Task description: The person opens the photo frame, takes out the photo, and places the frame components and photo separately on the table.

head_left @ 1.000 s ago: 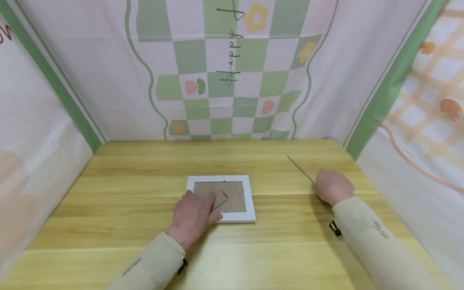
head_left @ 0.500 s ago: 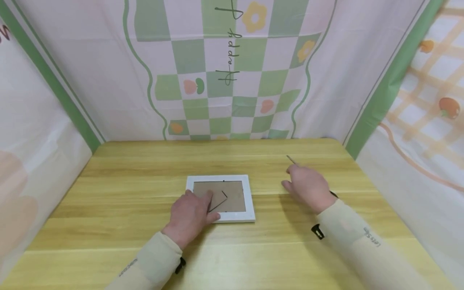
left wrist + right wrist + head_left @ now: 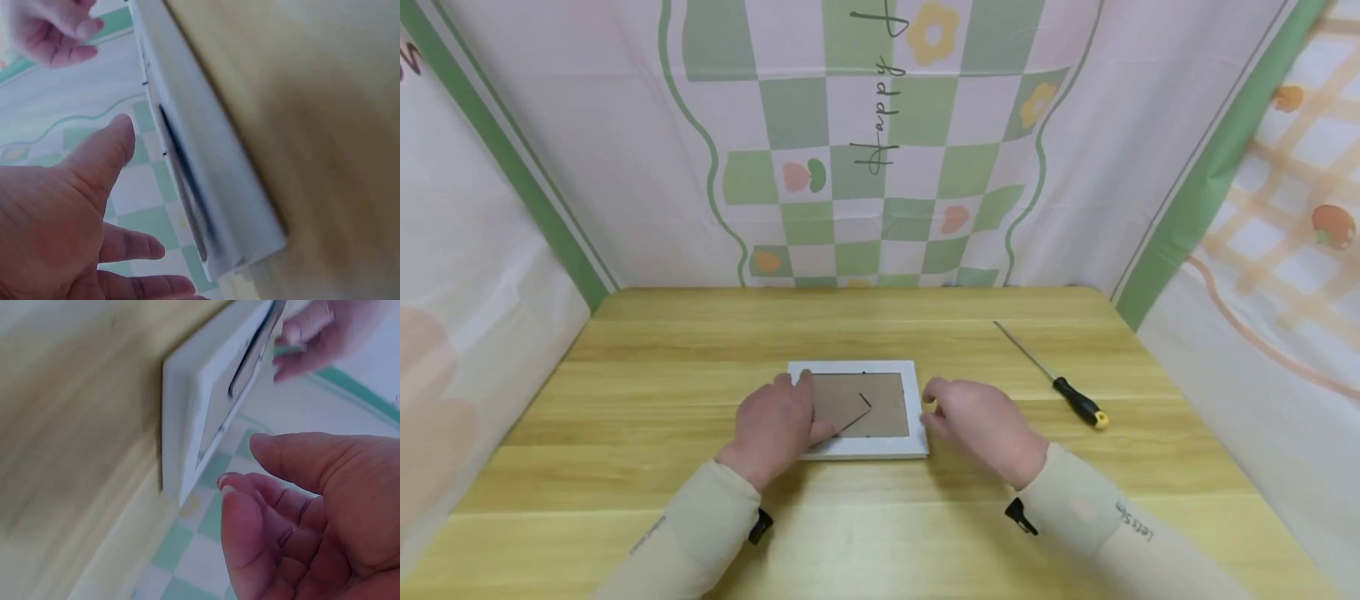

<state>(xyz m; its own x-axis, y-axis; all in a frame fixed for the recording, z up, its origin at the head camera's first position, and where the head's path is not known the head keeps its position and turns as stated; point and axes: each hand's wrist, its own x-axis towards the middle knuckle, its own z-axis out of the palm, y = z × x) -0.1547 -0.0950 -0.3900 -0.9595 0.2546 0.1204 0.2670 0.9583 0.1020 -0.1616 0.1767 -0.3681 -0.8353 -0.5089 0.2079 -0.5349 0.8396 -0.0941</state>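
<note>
A white picture frame (image 3: 913, 404) lies on the table with its brown backing board (image 3: 883, 423) facing up. A thin dark line and a short black mark show on the board. My left hand (image 3: 772, 425) is over the frame's left side, hiding that part; in the left wrist view its thumb and fingers are spread apart. By the right edge is my right hand (image 3: 985, 421), its fingers loosely bent with nothing between them in the right wrist view. A screwdriver (image 3: 1078, 404) with a black and yellow handle lies to the right of that hand.
The wooden table (image 3: 700, 333) runs back to a curtain (image 3: 917, 175) with a green checkered print. Printed cloth also hangs along the left and right sides. Both sleeves are beige, with a black strap piece at each wrist.
My right hand has let go of the screwdriver, leaving it on the table, and moved left to the picture frame's right edge. My left hand has shifted slightly left and its fingers have moved up the frame.
</note>
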